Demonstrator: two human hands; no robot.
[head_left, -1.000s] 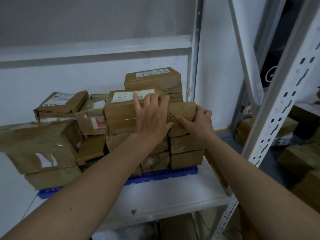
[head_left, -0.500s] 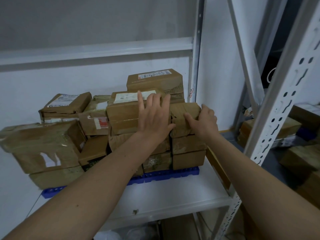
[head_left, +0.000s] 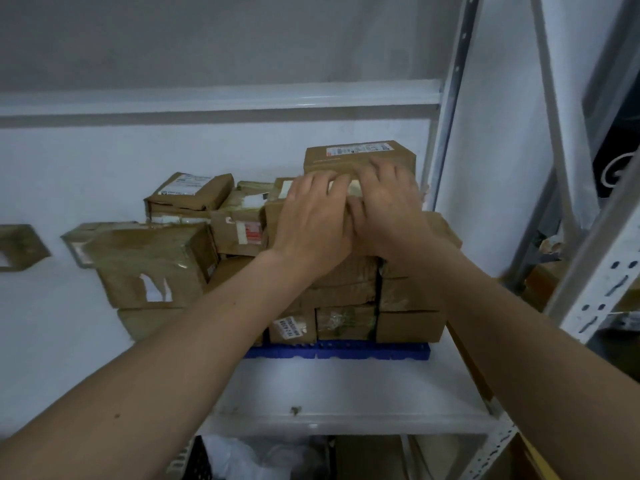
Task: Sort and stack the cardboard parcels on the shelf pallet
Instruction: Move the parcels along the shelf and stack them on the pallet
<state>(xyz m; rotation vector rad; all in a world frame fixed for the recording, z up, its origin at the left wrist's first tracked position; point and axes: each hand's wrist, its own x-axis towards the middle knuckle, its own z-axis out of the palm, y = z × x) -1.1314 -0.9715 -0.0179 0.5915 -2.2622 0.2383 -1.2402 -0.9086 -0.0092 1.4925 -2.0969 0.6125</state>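
Observation:
Brown taped cardboard parcels are stacked on a blue pallet [head_left: 346,351] on the white shelf. My left hand [head_left: 311,216] lies flat on the labelled parcel [head_left: 277,209] that tops the middle stack, fingers reaching over its white label. Touching it on the right, my right hand [head_left: 388,209] rests with spread fingers on the same top layer, its fingertips against the front of the highest parcel [head_left: 360,152] at the back. The right-hand column of parcels [head_left: 408,323] stands below my right wrist. Both hands are slightly blurred.
A large worn parcel [head_left: 152,261] sits left of the stack, and a labelled one [head_left: 190,192] lies behind it. White shelf uprights rise at the back right [head_left: 450,98] and front right [head_left: 595,271]. Bare shelf board [head_left: 346,389] lies before the pallet. A plastic bag [head_left: 249,459] sits below.
My right hand left the small parcel on the right column and moved up and left beside my left hand. My left hand slid further up onto the labelled parcel.

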